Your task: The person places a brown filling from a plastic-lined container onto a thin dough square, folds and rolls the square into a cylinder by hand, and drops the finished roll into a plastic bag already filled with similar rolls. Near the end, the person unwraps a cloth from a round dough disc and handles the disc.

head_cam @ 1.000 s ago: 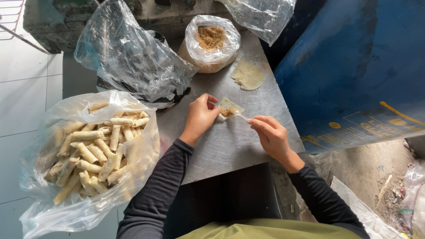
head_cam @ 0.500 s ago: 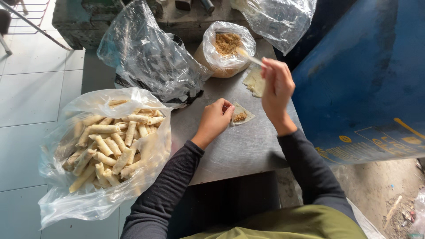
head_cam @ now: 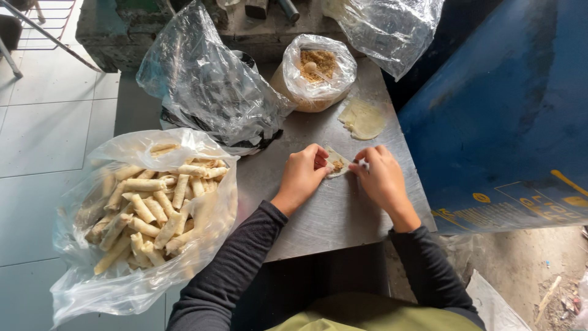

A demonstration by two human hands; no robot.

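Hands meet at the centre of the grey metal tabletop (head_cam: 331,214), both working one small pale pastry wrapper (head_cam: 336,164) with a dab of brown filling on it. From the wrapper, the left hand (head_cam: 302,177) sits at nine o'clock, fingers curled narrow and pinching the wrapper's near edge. The right hand (head_cam: 381,176) sits at three o'clock, its fingertips (head_cam: 358,166) closed on the opposite edge, so the sheet lies flat on the metal between the two hands. Both arms wear dark long sleeves.

At one o'clock from the wrapper, near but apart from it, lies a thin stack of round pale wrappers (head_cam: 363,118) on the tabletop. At twelve o'clock stands a clear plastic bag of brown crumbly filling (head_cam: 316,70), open at the top, with a pale spoon handle (head_cam: 318,69) resting inside. At ten o'clock a crumpled clear plastic bag over a dark tray (head_cam: 205,86) rests at the table's far left edge. At eight o'clock, well apart from the hands and beyond the table's left edge, a large clear plastic bag full of finished pale rolls (head_cam: 150,208) lies open. Another crumpled clear plastic sheet (head_cam: 386,27) sits at one o'clock, at the far end. A big blue barrel (head_cam: 508,122) stands just beside the table at three o'clock.
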